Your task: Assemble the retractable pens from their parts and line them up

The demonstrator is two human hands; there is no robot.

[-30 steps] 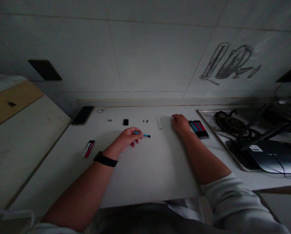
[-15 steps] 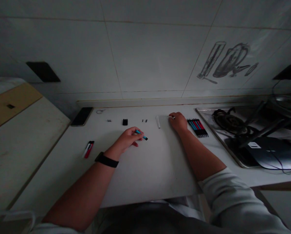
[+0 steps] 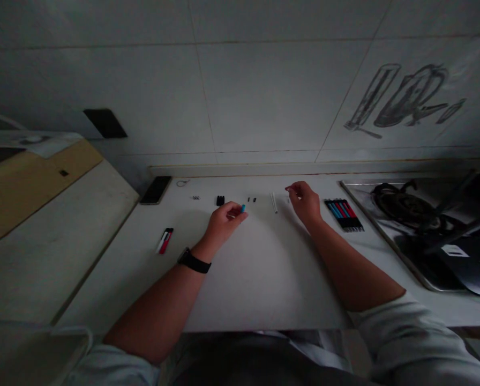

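My left hand (image 3: pixel 226 217) is closed in a pinch around a short blue pen barrel (image 3: pixel 243 208), which points up and away from me. Most of the barrel is hidden by the fingers. My right hand (image 3: pixel 305 201) is held with its fingertips pressed together around something too small to make out. A tiny pale piece (image 3: pixel 288 200) lies on the counter beside it. Left of that hand are two thin white pen refills (image 3: pixel 274 203). Small black bits (image 3: pixel 252 200), black pen parts (image 3: pixel 220 200) and small springs (image 3: pixel 196 198) lie in a row further left.
Several assembled blue and red pens (image 3: pixel 343 214) lie side by side at the right. A gas stove (image 3: pixel 392 201) stands beyond them. White and red barrels (image 3: pixel 165 241) lie at the left, below a phone (image 3: pixel 156 190) and a thin ring-like piece (image 3: pixel 182 183).
My right hand has lifted slightly and turned its fingertips up. My left hand has tilted the blue barrel upright, so less of it shows. The view has swung a little left.
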